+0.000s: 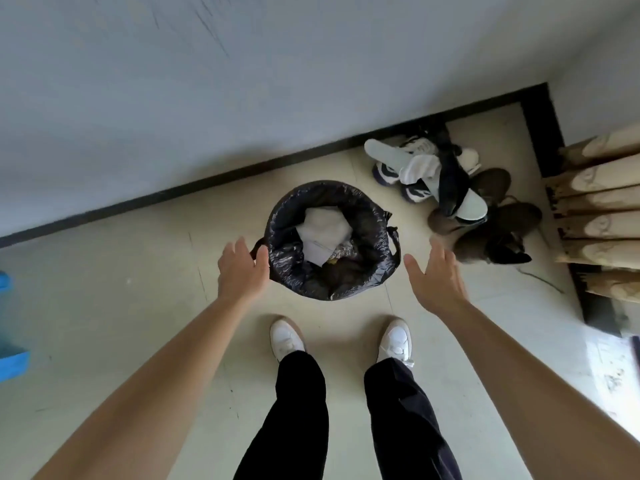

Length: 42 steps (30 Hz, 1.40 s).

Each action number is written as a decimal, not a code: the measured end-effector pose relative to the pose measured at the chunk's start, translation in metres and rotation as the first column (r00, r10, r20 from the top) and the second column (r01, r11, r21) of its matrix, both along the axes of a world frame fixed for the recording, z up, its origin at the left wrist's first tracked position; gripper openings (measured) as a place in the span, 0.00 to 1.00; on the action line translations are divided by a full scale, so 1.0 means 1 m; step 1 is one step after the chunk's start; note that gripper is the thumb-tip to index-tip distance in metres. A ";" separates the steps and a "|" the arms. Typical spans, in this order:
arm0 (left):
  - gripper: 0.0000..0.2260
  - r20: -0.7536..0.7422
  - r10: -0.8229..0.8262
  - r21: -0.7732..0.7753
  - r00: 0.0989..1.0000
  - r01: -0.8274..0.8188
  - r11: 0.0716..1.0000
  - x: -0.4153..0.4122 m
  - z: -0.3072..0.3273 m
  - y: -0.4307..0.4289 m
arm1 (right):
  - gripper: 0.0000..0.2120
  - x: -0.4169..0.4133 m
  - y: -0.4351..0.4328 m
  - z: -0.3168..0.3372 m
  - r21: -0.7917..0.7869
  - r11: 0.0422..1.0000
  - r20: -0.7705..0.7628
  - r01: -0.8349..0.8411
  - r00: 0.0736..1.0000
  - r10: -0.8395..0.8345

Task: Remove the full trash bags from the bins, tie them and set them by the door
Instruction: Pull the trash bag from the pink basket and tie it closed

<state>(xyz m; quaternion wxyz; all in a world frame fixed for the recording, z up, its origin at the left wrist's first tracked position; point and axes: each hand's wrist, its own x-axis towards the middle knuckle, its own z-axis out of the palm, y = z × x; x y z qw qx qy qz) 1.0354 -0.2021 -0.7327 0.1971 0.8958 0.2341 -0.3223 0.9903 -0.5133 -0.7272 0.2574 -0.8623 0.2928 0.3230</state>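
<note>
A round bin lined with a black trash bag (367, 216) stands on the floor in front of my feet, close to the wall. White paper (325, 233) and other rubbish fill it. The bag's edge is folded over the bin's rim, with a black handle loop sticking out on each side. My left hand (242, 268) reaches in with straight fingers, right beside the bag's left rim and handle loop. My right hand (436, 275) is spread open in the air to the right of the bin, apart from it. Neither hand holds anything.
A heap of shoes and socks (446, 188) lies by the wall to the right of the bin. Folded beige curtain (602, 216) hangs at the far right. A blue object (14, 355) sits at the left edge. Pale tile floor (138, 306) surrounds my white shoes.
</note>
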 end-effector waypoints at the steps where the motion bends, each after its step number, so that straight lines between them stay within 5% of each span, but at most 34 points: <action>1: 0.29 0.000 0.017 0.017 1.000 -0.017 1.000 -0.002 -0.029 0.004 | 0.33 -0.002 0.005 -0.029 0.017 0.999 -0.024 0.049 0.999 -0.049; 5: 0.31 0.041 0.245 0.027 0.969 -0.246 0.969 -0.013 -0.118 0.014 | 0.30 -0.008 0.019 -0.126 0.044 0.970 -0.072 0.240 0.969 -0.236; 9: 0.34 -0.012 0.589 -0.091 0.808 -0.587 0.804 -0.017 -0.182 0.026 | 0.32 -0.014 0.022 -0.189 0.061 0.878 -0.132 0.475 0.875 -0.465; 11: 0.26 -0.037 0.673 -0.174 0.739 -0.667 0.724 -0.018 -0.198 0.030 | 0.34 -0.015 0.020 -0.207 0.111 0.777 -0.150 0.620 0.783 -0.604; 13: 0.16 0.045 0.663 -0.227 0.747 -0.639 0.735 -0.018 -0.201 0.029 | 0.25 -0.015 0.018 -0.211 0.165 0.709 -0.113 0.686 0.727 -0.677; 15: 0.12 0.106 0.598 -0.213 0.794 -0.570 0.794 -0.019 -0.191 0.025 | 0.12 -0.013 0.020 -0.200 0.184 0.714 -0.046 0.676 0.731 -0.680; 20: 0.15 0.245 0.474 -0.161 0.845 -0.447 0.880 -0.017 -0.130 0.018 | 0.12 0.009 0.020 -0.134 0.220 0.750 0.152 0.624 0.738 -0.658; 24: 0.12 0.455 0.433 -0.263 0.778 -0.347 0.900 0.009 -0.044 -0.014 | 0.07 0.035 0.032 -0.052 0.200 0.900 0.334 0.387 0.837 -0.434; 28: 0.11 0.603 0.389 -0.407 0.696 -0.151 0.901 0.021 0.034 -0.049 | 0.11 0.046 0.051 0.017 0.292 0.928 0.465 0.231 0.814 -0.349; 32: 0.07 0.585 0.366 -0.432 0.723 -0.104 0.896 0.019 0.066 -0.053 | 0.12 0.047 0.056 0.054 0.342 0.921 0.464 0.184 0.820 -0.336; 37: 0.06 0.330 0.220 -0.341 0.918 -0.101 0.935 0.006 0.062 -0.032 | 0.16 0.040 0.050 0.057 0.229 0.965 0.326 0.130 0.924 -0.202; 42: 0.06 0.355 0.418 -0.403 0.836 -0.267 0.876 -0.004 0.056 -0.017 | 0.16 0.026 0.048 0.047 0.149 0.985 0.270 0.092 0.954 -0.130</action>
